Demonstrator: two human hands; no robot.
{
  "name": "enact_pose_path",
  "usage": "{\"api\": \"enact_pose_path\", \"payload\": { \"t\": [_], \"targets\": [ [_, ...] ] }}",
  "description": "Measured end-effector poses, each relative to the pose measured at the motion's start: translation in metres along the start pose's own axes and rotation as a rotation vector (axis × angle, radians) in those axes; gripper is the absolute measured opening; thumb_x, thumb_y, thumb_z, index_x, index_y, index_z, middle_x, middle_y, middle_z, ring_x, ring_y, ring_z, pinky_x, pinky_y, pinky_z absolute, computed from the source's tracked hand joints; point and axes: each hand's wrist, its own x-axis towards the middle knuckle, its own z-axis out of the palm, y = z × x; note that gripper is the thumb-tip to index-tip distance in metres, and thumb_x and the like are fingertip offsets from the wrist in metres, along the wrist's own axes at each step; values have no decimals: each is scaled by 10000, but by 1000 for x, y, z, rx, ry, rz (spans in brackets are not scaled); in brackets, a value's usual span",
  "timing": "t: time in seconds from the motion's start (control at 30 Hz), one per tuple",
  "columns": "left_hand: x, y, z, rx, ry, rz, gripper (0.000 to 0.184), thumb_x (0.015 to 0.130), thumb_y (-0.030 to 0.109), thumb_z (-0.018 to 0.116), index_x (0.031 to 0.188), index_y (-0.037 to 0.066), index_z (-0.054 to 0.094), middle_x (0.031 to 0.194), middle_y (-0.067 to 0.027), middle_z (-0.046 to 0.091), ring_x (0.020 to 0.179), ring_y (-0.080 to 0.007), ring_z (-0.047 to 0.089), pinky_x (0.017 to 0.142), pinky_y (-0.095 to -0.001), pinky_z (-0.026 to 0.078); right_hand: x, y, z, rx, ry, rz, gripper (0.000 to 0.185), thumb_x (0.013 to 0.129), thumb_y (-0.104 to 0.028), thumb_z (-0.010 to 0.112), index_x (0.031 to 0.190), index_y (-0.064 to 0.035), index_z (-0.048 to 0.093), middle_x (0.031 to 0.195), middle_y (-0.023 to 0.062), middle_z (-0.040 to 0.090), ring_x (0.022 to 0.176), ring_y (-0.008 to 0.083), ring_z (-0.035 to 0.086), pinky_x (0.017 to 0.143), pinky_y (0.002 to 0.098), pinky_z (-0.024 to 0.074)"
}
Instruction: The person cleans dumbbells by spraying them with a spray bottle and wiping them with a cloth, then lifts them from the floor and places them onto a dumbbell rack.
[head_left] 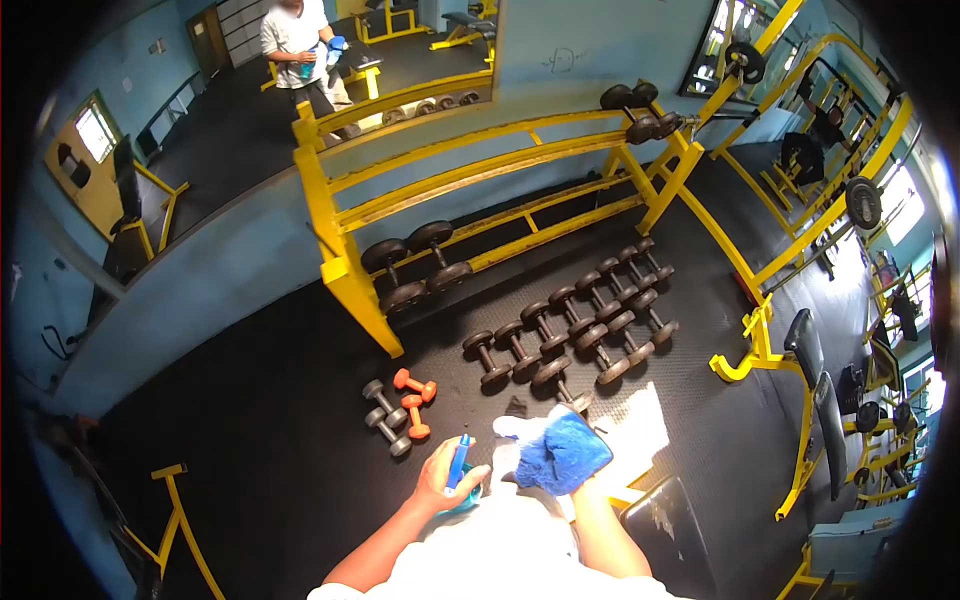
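Observation:
My left hand [440, 478] is closed round a spray bottle [459, 462] with a blue trigger head and teal liquid low in it, held upright close to my body. A fluffy blue cloth [565, 453] covers my right hand [583, 490]. Its fingers are hidden under or inside the cloth, which may be a mitt. Just beyond the cloth, several dark dumbbells [543, 325] lie in rows on the black rubber floor. Left of them are two orange dumbbells [415, 415] and two grey dumbbells [387, 418].
Ahead stands a yellow rack [480, 172] with a few dark dumbbells [425, 262] on its lower tier and others at its upper right end. A mirror [235, 130] covers the left wall. A padded bench [672, 530] is near my right arm; yellow machines [770, 340] stand farther right.

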Motion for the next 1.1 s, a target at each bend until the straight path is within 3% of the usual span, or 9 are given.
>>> {"api": "enact_pose_path", "payload": {
  "t": [0.3,0.37,0.4,0.47,0.5,0.67,0.8,0.97,1.1],
  "targets": [
    [170,-25,29,30,-52,63,656,696,84,816,1248,-36,483,1039,-138,639,917,-190,636,862,-335,499,186,-11,-51,-418,-14,-42,317,778,-263,661,997,-33,668,767,106,651,681,262,611,658,354,511],
    [192,-37,34,-281,-188,-72,690,716,73,792,1298,-38,437,1050,-144,627,1006,-213,610,912,-344,482,218,-22,-57,-532,-140,407,315,850,-218,610,993,62,627,915,167,672,849,300,667,718,347,552],
    [207,-29,34,-510,-222,-193,690,724,70,781,1308,-39,430,1054,-153,620,1060,-233,590,936,-351,471,230,-8,-52,-603,-149,197,321,848,-235,614,991,52,634,901,154,671,843,302,666,719,350,549],
    [228,-30,32,-751,-328,-381,693,736,65,767,1326,-43,420,1075,-164,615,1124,-250,567,986,-352,440,249,73,-16,296,-167,-112,257,834,-217,640,964,5,654,886,127,667,829,296,662,728,347,541],
    [237,-45,30,-596,-376,-243,681,739,68,767,1319,-51,432,1079,-165,623,1109,-250,580,1009,-365,420,253,103,1,-104,-122,-252,205,831,-163,662,977,-18,659,900,112,671,808,240,661,723,324,530],
    [284,-83,22,-471,-537,41,603,751,173,781,1248,-62,535,1139,-174,634,1274,-366,429,1122,-512,223,262,70,-26,1065,-260,530,151,848,-67,638,995,-31,651,847,39,630,747,118,590,663,265,482],
    [294,-116,30,-178,-681,407,600,729,278,812,1209,-11,597,1151,-165,635,1324,-425,352,1117,-628,106,238,148,15,1202,-246,384,182,880,-77,611,1039,9,632,937,54,642,794,123,594,688,263,486],
    [313,-113,44,-283,-670,86,559,685,266,837,1158,49,631,1128,-154,631,1170,-426,411,1028,-500,313,238,139,1,1566,-158,548,305,942,-144,502,1162,45,594,1027,125,640,919,207,623,790,316,501],
    [331,-116,79,-187,-804,-119,497,724,300,795,1142,77,644,1054,-227,606,1055,-400,488,929,-471,446,245,141,-56,951,-160,542,331,907,-150,529,1169,26,627,1141,111,641,1038,210,623,907,316,496]
  ]
}}
